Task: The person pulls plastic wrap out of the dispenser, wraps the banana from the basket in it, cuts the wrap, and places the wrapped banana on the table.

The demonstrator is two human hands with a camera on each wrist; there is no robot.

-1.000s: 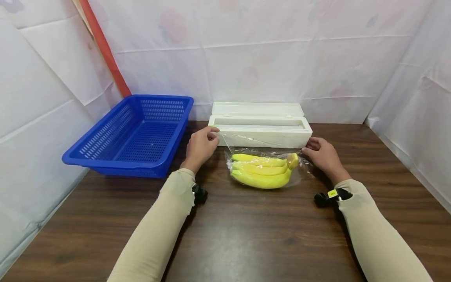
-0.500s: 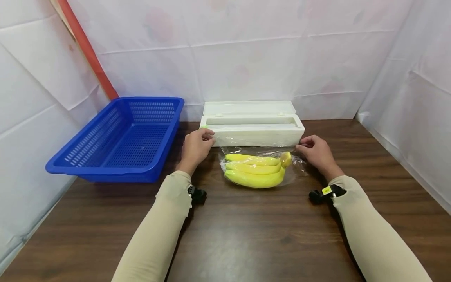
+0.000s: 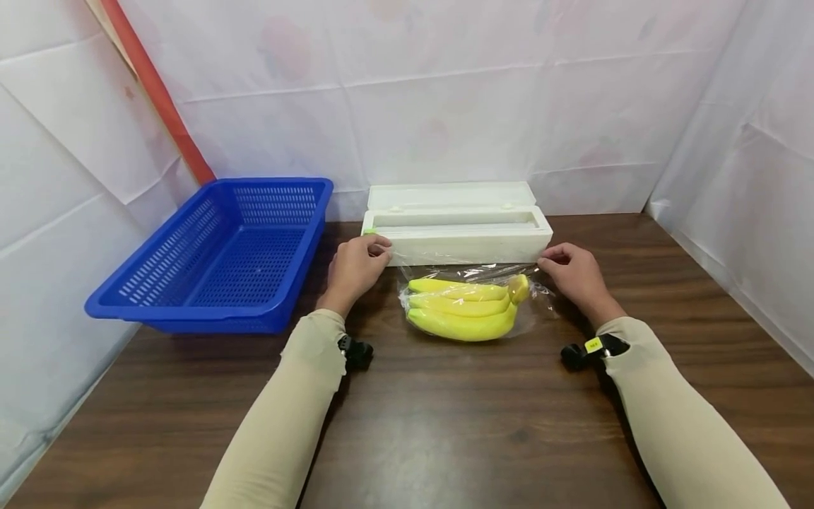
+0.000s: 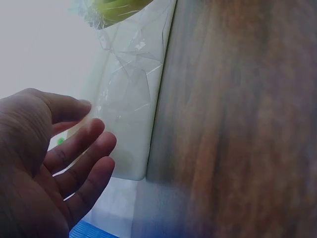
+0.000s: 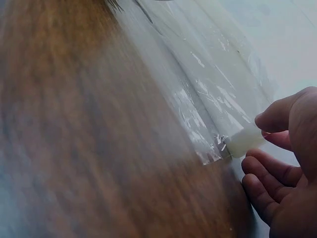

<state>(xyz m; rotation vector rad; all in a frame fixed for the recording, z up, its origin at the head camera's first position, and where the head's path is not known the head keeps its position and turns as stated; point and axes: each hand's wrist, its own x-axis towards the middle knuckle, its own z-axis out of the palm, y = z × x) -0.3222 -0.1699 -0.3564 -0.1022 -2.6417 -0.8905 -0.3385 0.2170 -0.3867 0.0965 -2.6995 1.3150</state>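
Note:
A bunch of yellow bananas point(image 3: 467, 311), loosely wrapped in clear plastic wrap point(image 3: 480, 271), lies on the table before a long white box point(image 3: 470, 247). The wrap stretches from the bananas towards the box front. At the box's left front corner, my left hand point(image 3: 357, 268) pinches the wrap between thumb and index finger; the other fingers spread loosely in the left wrist view. My right hand point(image 3: 580, 279) is at the right front corner, where its thumb and index finger point(image 5: 275, 140) pinch the other end of the wrap. The box lid point(image 3: 451, 194) is raised at the back.
A blue perforated basket point(image 3: 280, 311) stands to the left of the box. White patterned cloth point(image 3: 445, 106) hangs behind, with a red strip point(image 3: 165, 99) at the back left. The brown wooden table point(image 3: 458, 424) extends towards me.
The head view has shifted a little, so everything appears further left than a second ago. Both hands stay at the box corners, and the bananas stay in place.

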